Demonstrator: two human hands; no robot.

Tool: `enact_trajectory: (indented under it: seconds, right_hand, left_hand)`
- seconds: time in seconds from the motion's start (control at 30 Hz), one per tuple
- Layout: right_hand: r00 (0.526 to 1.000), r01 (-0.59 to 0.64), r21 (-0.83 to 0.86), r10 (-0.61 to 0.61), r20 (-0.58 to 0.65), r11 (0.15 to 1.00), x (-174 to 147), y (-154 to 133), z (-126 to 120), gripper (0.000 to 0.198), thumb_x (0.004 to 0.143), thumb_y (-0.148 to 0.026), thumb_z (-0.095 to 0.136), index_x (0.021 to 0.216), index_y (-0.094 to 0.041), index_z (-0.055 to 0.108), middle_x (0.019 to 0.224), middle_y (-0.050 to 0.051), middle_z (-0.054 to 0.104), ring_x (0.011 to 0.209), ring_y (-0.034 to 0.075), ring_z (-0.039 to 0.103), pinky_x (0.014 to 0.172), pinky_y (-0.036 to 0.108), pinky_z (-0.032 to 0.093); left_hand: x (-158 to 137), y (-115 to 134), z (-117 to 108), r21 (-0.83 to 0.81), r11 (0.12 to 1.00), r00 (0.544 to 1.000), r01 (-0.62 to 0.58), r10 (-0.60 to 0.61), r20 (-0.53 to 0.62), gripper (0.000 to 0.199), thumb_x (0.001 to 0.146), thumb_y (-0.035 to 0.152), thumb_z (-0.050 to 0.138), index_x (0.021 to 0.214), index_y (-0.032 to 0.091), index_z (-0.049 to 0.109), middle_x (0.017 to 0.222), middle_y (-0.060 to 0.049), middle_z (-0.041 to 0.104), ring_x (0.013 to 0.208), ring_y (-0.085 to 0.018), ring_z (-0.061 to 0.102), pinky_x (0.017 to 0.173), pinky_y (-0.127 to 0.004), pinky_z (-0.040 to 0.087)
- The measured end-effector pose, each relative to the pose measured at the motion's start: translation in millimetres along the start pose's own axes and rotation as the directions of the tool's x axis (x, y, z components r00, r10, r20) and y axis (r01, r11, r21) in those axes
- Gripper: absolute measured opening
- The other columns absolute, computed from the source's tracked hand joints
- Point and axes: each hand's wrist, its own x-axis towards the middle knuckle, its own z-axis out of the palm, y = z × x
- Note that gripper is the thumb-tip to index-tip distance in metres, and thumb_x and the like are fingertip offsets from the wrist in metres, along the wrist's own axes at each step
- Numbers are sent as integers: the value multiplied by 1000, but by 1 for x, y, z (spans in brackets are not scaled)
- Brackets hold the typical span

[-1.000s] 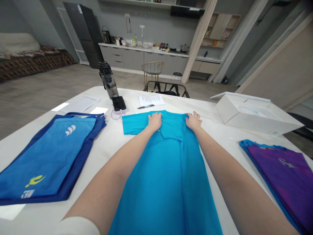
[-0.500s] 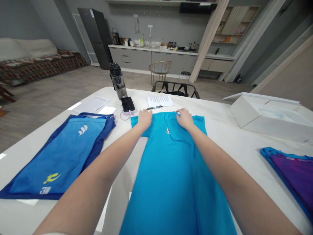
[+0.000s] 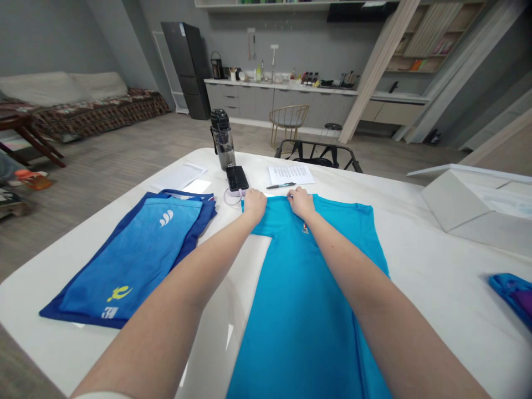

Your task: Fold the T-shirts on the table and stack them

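A bright blue T-shirt [image 3: 303, 288] lies lengthwise on the white table, its top edge away from me and its near end cut off by the picture. My left hand [image 3: 255, 205] is closed on the top edge by the left sleeve end. Further right along that edge, near the collar, the bent fingers of my right hand [image 3: 301, 203] grip the cloth. The right-hand part of the shirt is spread out, and a fold runs down its right side. A small logo [image 3: 305, 228] shows beside my right wrist. My forearms hide parts of the shirt.
Folded blue garments [image 3: 137, 255] lie left; a purple-and-blue one [image 3: 515, 296] is at the right edge. Beyond the shirt are a phone [image 3: 237, 178], bottle [image 3: 224, 144], pen [image 3: 281, 185] and printed sheet [image 3: 291, 175]. An open white box [image 3: 477, 205] stands right.
My right hand has let the folded-over part out to the right and moved left toward the collar. My left hand is closer to the left sleeve end. The view has turned left.
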Motion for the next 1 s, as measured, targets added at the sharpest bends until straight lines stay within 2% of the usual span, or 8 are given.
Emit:
enact_trajectory:
  seconds: [0.3,0.43,0.57,0.67,0.77,0.87,0.93,1.0]
  right_hand:
    - [991,-48,77,57,-122,996,-16,15,-15,26,103,-27,45,116,-23,67,120,12,68,114,30,59,97,47,43]
    - [982,-120,169,141,-123,978,-25,29,-26,27,103,-28,45,117,-24,67,115,9,73,109,28,64,95,41,44]
    - [979,-130,277,167,-116,952,-37,52,-37,25,100,-29,51,118,-25,69,111,7,76,105,25,66,89,33,46]
    - [979,-110,344,162,-127,933,-53,79,-49,27,96,-30,60,121,-24,69,110,6,76,104,23,67,90,31,47]
    - [963,-194,445,256,-82,874,-75,109,-65,24,97,-33,61,112,-20,74,104,7,77,98,21,69,90,30,49]
    - [922,-365,627,359,144,688,-102,130,-77,47,102,-54,48,101,-16,75,88,9,76,74,20,69,76,31,53]
    - [878,-471,692,367,307,547,-117,136,-82,64,97,-71,43,98,-15,75,75,8,72,60,20,65,65,32,53]
    - [844,-530,693,380,379,488,-128,138,-82,71,89,-82,45,91,-17,73,63,7,65,55,21,61,59,34,50]
  left_hand:
    - [-25,-4,-29,-62,982,975,-178,167,-148,33,90,23,47,103,7,73,98,-22,73,104,-34,65,102,-50,33]
    - [-31,8,-74,-399,902,985,-166,136,-102,27,86,22,55,109,16,68,95,-13,73,93,-29,70,92,-42,47]
    - [-28,44,-112,-887,461,986,-9,150,68,26,86,18,60,111,20,61,78,-2,68,67,-18,68,72,-33,56]
    - [-24,87,-119,-984,132,974,119,179,142,25,89,20,62,114,21,57,75,0,65,61,-14,67,73,-33,59]
    - [-22,131,-108,-987,-17,956,158,255,149,26,92,27,64,116,21,57,85,-2,69,68,-14,69,77,-32,59]
    - [-18,158,-85,-980,73,940,183,278,196,31,98,33,54,127,22,53,103,-8,72,85,-18,72,81,-33,59]
    - [-11,162,-67,-937,332,960,109,210,186,35,100,28,46,134,21,51,117,-12,71,99,-22,71,87,-37,58]
    - [-3,157,-49,-748,657,979,-96,198,47,42,96,17,44,136,22,54,132,-14,66,120,-26,63,100,-44,51]
